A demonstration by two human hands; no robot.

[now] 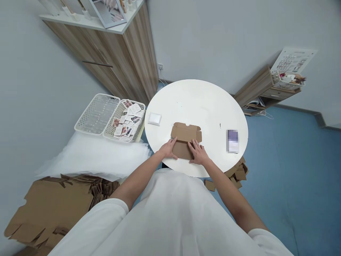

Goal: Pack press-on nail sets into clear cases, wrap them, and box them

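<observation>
A brown cardboard box (185, 134) lies partly folded on the round white table (197, 96), near the edge closest to me. Its upper part has side flaps and a small notch in the far edge; a crease separates it from the lower panel. My left hand (168, 148) rests at the left side of the lower panel, fingers spread. On the right side, my right hand (198, 153) touches the crease and the lower panel, its fingers also apart. A small white packet (155, 119) lies on the table to the left.
A blurred purple and white item (232, 141) lies at the table's right. Left are white baskets (124, 121) with cards and clear items, white sheets (93, 153) and stacked flat cardboard (58, 202). Folded boxes (239, 173) sit below the table's right edge.
</observation>
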